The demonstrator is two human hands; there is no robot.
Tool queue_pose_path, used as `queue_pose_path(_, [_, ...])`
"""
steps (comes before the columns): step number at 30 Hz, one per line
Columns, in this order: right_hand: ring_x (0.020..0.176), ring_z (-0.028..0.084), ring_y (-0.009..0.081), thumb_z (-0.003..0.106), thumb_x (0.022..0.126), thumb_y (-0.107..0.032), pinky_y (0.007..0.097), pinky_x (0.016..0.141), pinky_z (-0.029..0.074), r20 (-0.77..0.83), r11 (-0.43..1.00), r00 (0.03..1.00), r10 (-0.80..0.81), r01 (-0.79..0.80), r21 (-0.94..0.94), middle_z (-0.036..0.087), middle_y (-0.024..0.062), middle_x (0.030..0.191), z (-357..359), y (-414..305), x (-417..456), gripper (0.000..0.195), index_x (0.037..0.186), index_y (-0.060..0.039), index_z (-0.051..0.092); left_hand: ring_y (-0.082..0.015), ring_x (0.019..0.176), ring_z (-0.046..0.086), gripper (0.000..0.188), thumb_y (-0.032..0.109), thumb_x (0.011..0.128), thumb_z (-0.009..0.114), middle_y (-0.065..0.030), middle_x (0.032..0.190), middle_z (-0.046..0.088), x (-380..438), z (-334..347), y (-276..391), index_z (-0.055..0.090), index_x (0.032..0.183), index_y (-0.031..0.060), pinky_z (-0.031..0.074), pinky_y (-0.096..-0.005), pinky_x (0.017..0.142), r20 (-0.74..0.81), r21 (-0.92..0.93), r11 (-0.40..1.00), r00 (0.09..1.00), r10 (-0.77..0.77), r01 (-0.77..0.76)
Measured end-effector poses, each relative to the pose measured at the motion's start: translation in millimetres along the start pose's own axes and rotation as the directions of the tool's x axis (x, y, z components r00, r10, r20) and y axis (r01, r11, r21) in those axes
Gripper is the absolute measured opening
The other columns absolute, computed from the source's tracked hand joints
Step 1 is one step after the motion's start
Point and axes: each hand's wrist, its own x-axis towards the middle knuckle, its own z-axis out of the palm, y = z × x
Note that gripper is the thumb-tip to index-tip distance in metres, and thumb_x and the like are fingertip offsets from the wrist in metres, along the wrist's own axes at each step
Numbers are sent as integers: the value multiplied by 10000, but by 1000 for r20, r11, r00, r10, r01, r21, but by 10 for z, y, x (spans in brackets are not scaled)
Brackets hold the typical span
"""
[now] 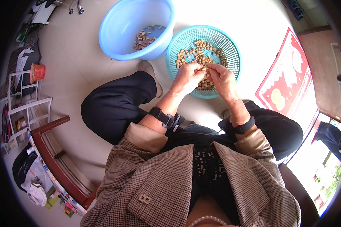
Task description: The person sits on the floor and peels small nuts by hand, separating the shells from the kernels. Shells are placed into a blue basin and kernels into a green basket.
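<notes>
My left hand (189,78) and my right hand (222,78) meet above the near part of a teal plastic basket (233,42) with slotted sides. Between their fingertips is a small pale piece, probably a peanut in its shell (205,69); the fingers partly cover it. Both hands pinch at it. Unshelled peanuts (201,56) lie spread over the basket's bottom. Left of the basket and close against it stands a blue plastic tub (122,28), tilted in view, with a small heap of shelled kernels or shell pieces (143,40) on its bottom; which of these cannot be told.
Both vessels stand on a pale tiled floor (74,65), beyond my bent knees. A red printed mat (284,76) lies to the right. At the left are a white metal rack (31,106), a red woven basket (37,73) and a dark red wooden frame (59,167).
</notes>
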Motion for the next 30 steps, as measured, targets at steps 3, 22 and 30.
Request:
queue_pose_path(3, [642, 659, 150, 577, 894, -71, 254, 602, 523, -15, 997, 997, -74, 73, -26, 673, 111, 875, -25, 14, -13, 188, 1052, -5, 654, -113, 522, 559, 150, 133, 833, 619, -59, 666, 622, -34, -12, 105, 644, 861, -12, 456, -264, 489, 56, -147, 985, 995, -81, 88])
queue_pose_path(22, [654, 629, 214, 649, 775, -19, 313, 570, 527, -5, 734, 853, -522, 446, -512, 621, 49, 774, 0, -38, -35, 234, 997, -92, 663, -95, 466, 493, 101, 83, 794, 590, -47, 625, 567, -5, -94, 52, 599, 738, -1, 374, -227, 418, 161, -436, 850, 955, -248, 295])
queue_pose_path(30, [686, 643, 168, 641, 813, 9, 268, 603, 523, -10, 710, 818, -575, 493, -502, 643, 69, 807, -12, -99, -63, 204, 1001, -64, 667, -67, 500, 461, 85, 149, 806, 597, -2, 652, 529, -35, -154, 185, 576, 766, 77, 298, -189, 416, 245, -477, 762, 899, -362, 437])
